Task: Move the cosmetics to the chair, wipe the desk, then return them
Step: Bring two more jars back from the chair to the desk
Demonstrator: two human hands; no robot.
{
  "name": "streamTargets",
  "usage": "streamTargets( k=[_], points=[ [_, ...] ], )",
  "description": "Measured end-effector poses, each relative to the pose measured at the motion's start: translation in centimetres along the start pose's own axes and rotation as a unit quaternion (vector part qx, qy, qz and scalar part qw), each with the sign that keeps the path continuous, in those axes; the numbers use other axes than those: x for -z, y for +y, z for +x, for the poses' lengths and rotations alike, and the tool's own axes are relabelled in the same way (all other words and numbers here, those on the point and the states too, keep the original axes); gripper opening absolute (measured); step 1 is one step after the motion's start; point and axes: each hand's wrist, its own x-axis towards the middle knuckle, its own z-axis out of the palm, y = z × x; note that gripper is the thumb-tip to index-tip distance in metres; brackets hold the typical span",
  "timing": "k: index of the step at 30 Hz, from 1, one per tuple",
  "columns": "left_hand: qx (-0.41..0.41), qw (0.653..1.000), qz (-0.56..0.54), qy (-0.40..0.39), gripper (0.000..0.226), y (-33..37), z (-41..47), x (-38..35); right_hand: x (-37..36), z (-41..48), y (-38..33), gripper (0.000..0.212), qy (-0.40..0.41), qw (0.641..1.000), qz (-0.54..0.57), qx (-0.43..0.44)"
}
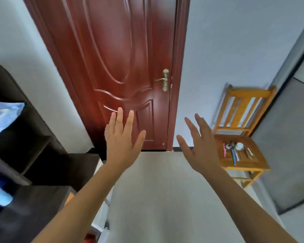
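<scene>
Several cosmetics [235, 150] lie on the seat of a small orange wooden chair [242, 162] at the right: pens and pencils, a small white jar and a dark round item. My left hand [121, 142] is raised in front of me with straight, spread fingers and holds nothing. My right hand [198, 146] is raised the same way, empty, just left of the chair. A dark wooden desk [30, 204] fills the lower left; its top is blurred.
A red-brown door [123, 67] with a brass handle stands straight ahead in a white wall. Dark shelves [16, 137] with a pale plastic bag rise at the left. A grey cabinet front [291, 137] runs along the right. Pale floor lies between.
</scene>
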Motion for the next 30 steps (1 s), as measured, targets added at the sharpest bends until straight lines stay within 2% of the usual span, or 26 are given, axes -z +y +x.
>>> streamTargets(
  k=[5,10,18,24,30],
  points=[
    [-0.066,0.995,-0.045,-0.055,0.069,12.4,2.3,-8.9,7.7,-0.7,13.0,0.064,0.003,0.995,-0.064,-0.082],
    [-0.118,0.986,-0.073,-0.096,0.067,20.1,4.9,-16.0,11.3,-0.7,22.6,0.061,0.005,0.985,-0.092,-0.145],
    [-0.159,0.968,-0.124,-0.147,0.068,26.2,13.3,-30.9,9.1,3.8,36.1,0.061,-0.023,0.966,-0.098,-0.239],
    [-0.141,0.952,-0.19,-0.195,0.068,32.4,22.9,-42.0,7.6,10.8,46.5,0.062,-0.052,0.937,-0.146,-0.312],
    [-0.191,0.941,-0.183,-0.211,0.071,37.5,30.3,-50.1,8.0,16.2,54.6,0.065,-0.046,0.91,-0.177,-0.373]
  ],
)
